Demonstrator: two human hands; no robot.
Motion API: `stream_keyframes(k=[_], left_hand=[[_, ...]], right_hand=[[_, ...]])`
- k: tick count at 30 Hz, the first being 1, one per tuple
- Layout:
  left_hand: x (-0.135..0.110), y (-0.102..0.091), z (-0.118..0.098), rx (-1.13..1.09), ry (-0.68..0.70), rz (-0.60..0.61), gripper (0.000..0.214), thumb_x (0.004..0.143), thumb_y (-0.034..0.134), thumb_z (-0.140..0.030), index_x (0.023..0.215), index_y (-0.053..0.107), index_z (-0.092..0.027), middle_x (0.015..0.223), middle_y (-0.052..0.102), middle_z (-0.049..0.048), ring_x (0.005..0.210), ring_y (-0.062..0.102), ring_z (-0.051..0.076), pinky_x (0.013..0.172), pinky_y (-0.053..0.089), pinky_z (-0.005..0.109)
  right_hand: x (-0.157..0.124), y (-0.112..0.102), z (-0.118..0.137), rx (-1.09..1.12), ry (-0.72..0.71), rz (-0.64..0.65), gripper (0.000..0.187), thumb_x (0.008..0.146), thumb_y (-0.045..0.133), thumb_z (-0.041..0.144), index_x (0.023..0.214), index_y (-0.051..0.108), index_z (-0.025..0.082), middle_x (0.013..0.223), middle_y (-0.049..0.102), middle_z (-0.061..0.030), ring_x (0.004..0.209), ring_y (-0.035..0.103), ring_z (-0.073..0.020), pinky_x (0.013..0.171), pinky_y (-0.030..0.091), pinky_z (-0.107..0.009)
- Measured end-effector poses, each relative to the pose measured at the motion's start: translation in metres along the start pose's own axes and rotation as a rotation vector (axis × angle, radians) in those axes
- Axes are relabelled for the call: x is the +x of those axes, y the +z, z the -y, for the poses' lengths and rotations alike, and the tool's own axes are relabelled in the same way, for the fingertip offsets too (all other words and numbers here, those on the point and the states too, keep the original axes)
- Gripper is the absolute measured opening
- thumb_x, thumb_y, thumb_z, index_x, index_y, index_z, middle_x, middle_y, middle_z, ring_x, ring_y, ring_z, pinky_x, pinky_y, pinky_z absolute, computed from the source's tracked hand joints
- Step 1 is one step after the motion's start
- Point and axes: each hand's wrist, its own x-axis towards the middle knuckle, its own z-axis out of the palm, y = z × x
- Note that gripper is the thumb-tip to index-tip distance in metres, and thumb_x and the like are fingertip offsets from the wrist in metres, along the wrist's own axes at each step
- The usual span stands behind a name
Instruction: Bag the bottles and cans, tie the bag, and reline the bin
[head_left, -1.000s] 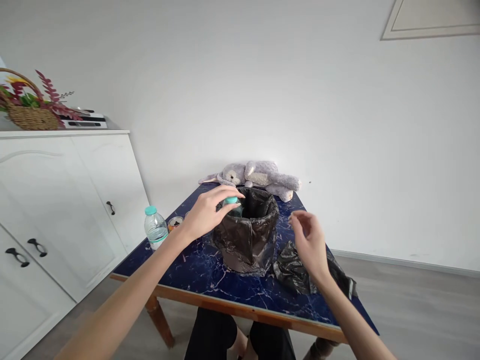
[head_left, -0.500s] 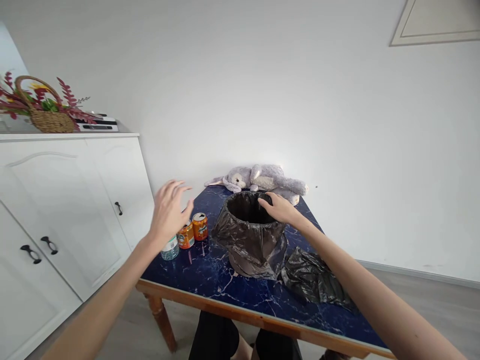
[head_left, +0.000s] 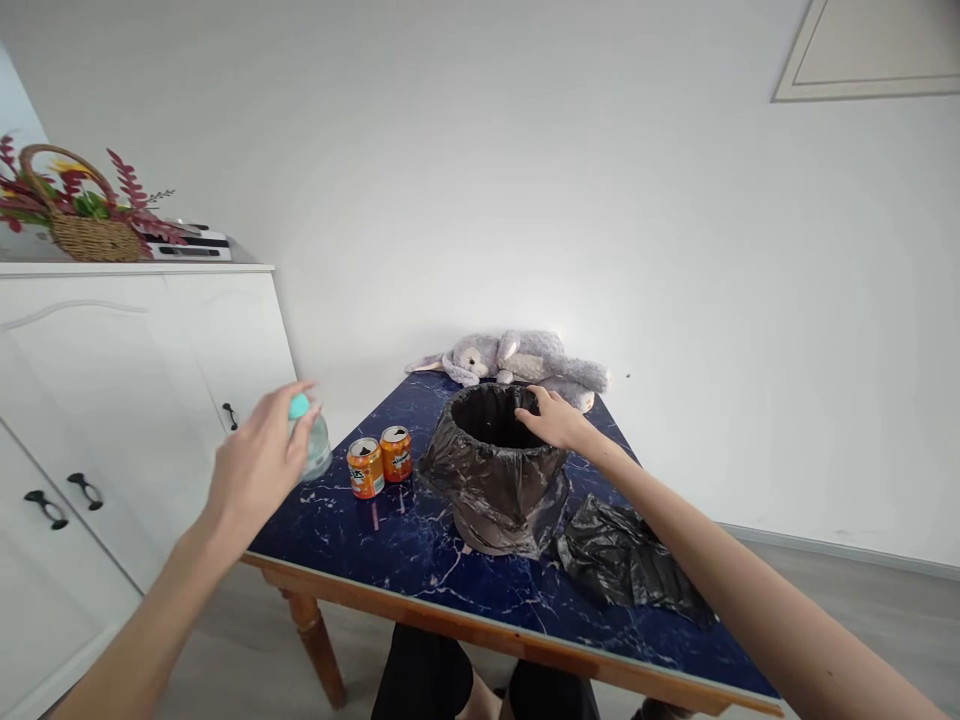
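Observation:
My left hand (head_left: 259,455), slightly blurred, is closed around the top of a clear plastic bottle (head_left: 318,452) with a teal cap, over the table's left edge. The bottle leans, and my hand hides part of it. Fingers of my right hand (head_left: 553,415) hook over the right rim of a trash bin (head_left: 510,495) lined with a black plastic bag, the thumb reaching inside. Two orange soda cans, a nearer one (head_left: 366,472) and a farther one (head_left: 396,456), stand upright side by side between the bottle and the bin.
A crumpled black plastic bag (head_left: 630,555) lies right of the bin on the blue marbled table (head_left: 420,590). A grey plush rabbit (head_left: 525,355) lies along the back by the wall. To the left stands a white cabinet (head_left: 142,370) bearing a flower basket (head_left: 97,238).
My left hand has closed on the bottle and moved it left, away from the cans. The right hand keeps its place on the bin's rim.

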Motion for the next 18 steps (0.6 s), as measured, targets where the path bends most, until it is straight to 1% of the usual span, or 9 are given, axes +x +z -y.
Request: stream_keyframes(k=[2,3,5,7,10,12,14,16,18], left_hand=[[0.006,-0.026,-0.037,-0.25,0.101,-0.288,0.033,0.105,0.057,-0.042,0.134,0.06,-0.026,0.127,0.076,0.0073,0.114,0.074,0.028,0.096,0.061,0.043],[0.01,-0.035,-0.055,-0.395,0.152,-0.374,0.032,0.105,0.059,-0.038,0.135,0.059,-0.025,0.125,0.076,0.0071,0.118,0.073,0.025,0.098,0.061,0.041],[0.018,-0.043,-0.087,-0.671,0.274,-0.376,0.03,0.107,0.061,-0.03,0.136,0.055,-0.025,0.128,0.073,0.0069,0.124,0.071,0.022,0.106,0.059,0.041],[0.026,-0.036,-0.112,-0.842,0.357,-0.273,0.027,0.107,0.059,-0.025,0.134,0.055,-0.026,0.13,0.072,0.0065,0.126,0.07,0.02,0.11,0.058,0.042],[0.033,-0.005,-0.135,-0.933,0.383,-0.025,0.023,0.108,0.057,-0.028,0.131,0.056,-0.025,0.131,0.071,0.0077,0.124,0.07,0.022,0.106,0.061,0.043],[0.033,0.018,-0.144,-0.902,0.384,0.161,0.023,0.109,0.054,-0.033,0.13,0.058,-0.025,0.13,0.071,0.009,0.117,0.072,0.023,0.1,0.064,0.044],[0.03,0.036,-0.15,-0.815,0.423,0.356,0.028,0.11,0.052,-0.04,0.132,0.06,-0.026,0.132,0.071,0.0096,0.113,0.073,0.025,0.097,0.064,0.046],[0.027,0.046,-0.154,-0.732,0.485,0.525,0.037,0.108,0.053,-0.048,0.139,0.059,-0.029,0.141,0.068,0.0091,0.123,0.07,0.028,0.102,0.06,0.047],[0.026,0.05,-0.153,-0.705,0.512,0.594,0.044,0.108,0.05,-0.055,0.145,0.057,-0.032,0.151,0.064,0.0073,0.136,0.063,0.029,0.11,0.055,0.046]], right_hand=[[0.0,0.0,0.0,0.006,-0.001,-0.004,0.071,0.104,0.048,0.051,0.165,0.035,0.016,0.16,0.05,-0.0234,0.141,0.056,-0.0427,0.113,0.043,-0.051],[0.0,0.001,0.0,0.011,-0.002,-0.008,0.072,0.104,0.047,0.052,0.165,0.036,0.015,0.16,0.049,-0.0243,0.141,0.056,-0.043,0.114,0.043,-0.052],[0.0,0.001,0.0,0.028,-0.011,-0.02,0.071,0.106,0.045,0.055,0.164,0.038,0.013,0.159,0.05,-0.0255,0.142,0.055,-0.0421,0.115,0.041,-0.051],[0.001,0.001,-0.001,0.051,-0.033,-0.036,0.067,0.108,0.041,0.056,0.16,0.044,0.015,0.158,0.052,-0.0232,0.144,0.054,-0.038,0.117,0.039,-0.047],[0.002,0.001,-0.002,0.093,-0.077,-0.067,0.056,0.112,0.031,0.053,0.15,0.057,0.021,0.154,0.059,-0.0158,0.143,0.055,-0.0302,0.117,0.039,-0.04],[0.002,0.0,-0.004,0.118,-0.091,-0.09,0.06,0.114,0.019,0.05,0.144,0.062,0.021,0.15,0.064,-0.014,0.14,0.058,-0.0279,0.114,0.042,-0.037],[0.001,0.0,-0.005,0.134,-0.093,-0.11,0.068,0.114,0.008,0.048,0.139,0.064,0.018,0.145,0.067,-0.0147,0.136,0.061,-0.0276,0.11,0.045,-0.037],[0.0,0.001,-0.006,0.139,-0.098,-0.122,0.072,0.113,0.004,0.047,0.134,0.066,0.016,0.142,0.069,-0.0151,0.133,0.063,-0.0278,0.107,0.047,-0.036],[0.001,0.001,-0.007,0.13,-0.113,-0.128,0.069,0.114,0.006,0.047,0.131,0.067,0.017,0.139,0.07,-0.0143,0.133,0.064,-0.0278,0.107,0.048,-0.036]])
